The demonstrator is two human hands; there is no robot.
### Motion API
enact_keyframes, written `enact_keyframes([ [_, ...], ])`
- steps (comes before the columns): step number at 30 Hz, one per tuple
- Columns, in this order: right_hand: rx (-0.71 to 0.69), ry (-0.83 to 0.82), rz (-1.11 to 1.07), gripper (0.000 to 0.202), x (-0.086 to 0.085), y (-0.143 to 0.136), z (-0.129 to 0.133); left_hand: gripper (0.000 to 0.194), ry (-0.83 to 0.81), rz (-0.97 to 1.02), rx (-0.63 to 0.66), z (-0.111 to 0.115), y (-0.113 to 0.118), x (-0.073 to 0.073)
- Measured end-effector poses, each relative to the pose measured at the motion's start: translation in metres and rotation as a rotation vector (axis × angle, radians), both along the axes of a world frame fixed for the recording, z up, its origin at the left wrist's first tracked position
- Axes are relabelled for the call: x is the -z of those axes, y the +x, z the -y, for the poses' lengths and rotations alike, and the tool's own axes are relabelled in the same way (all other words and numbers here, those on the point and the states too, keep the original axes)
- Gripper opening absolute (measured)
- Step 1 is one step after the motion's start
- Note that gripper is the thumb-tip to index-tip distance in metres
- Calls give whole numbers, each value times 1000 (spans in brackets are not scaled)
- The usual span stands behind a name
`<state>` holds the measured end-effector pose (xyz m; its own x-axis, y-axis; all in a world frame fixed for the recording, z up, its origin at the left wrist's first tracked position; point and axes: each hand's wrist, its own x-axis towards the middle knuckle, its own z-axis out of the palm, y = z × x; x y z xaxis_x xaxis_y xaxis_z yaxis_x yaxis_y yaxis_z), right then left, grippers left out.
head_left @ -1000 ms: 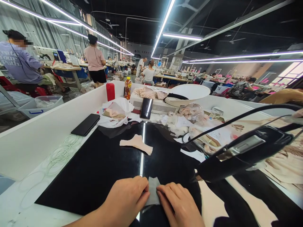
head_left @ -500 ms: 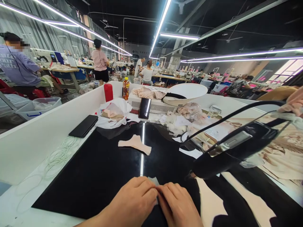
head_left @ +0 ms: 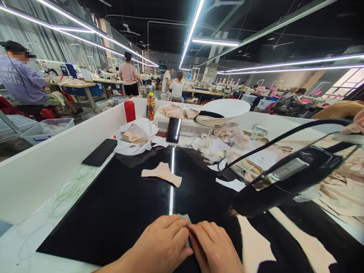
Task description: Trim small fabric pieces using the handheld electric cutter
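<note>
At the near edge of a glossy black work surface (head_left: 108, 212), my left hand (head_left: 163, 239) and my right hand (head_left: 214, 242) meet with fingertips together. Both are closed about a small pale-grey piece (head_left: 186, 218), thin like film or cloth; most of it is hidden under the fingers. Farther off lies a curved beige fabric piece (head_left: 162, 172), beyond both hands. To the right of my right hand, a larger beige cut piece (head_left: 254, 242) lies on the black surface, with a black tool with a cord (head_left: 273, 189) slanting above it.
Two phones (head_left: 100, 152) (head_left: 173, 130), a plastic bag of fabric (head_left: 136, 136), a drink bottle (head_left: 151, 106) and a red container (head_left: 129, 111) stand toward the back. Fabric heaps (head_left: 341, 193) fill the right side. White side walls (head_left: 57, 170) bound the table. Other people sit or stand beyond.
My hands stay nearly in place, fingers still pressed at the grey piece. The view shifts slightly, and the person in pink in the background has moved right.
</note>
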<state>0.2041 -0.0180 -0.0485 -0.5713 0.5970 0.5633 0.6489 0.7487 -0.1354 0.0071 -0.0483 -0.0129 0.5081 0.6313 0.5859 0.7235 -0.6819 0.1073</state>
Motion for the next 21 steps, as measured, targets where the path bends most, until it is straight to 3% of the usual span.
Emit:
enact_keyframes([
  [7, 44, -10, -44, 31, 1, -3, 3, 31, -3, 18, 9, 0, -1, 3],
  [13, -41, 49, 26, 24, 0, 3, -5, 34, -13, 11, 9, -1, -2, 3],
  [21, -41, 56, 41, 24, 0, 7, -7, 30, -37, -18, 13, -1, -3, 6],
])
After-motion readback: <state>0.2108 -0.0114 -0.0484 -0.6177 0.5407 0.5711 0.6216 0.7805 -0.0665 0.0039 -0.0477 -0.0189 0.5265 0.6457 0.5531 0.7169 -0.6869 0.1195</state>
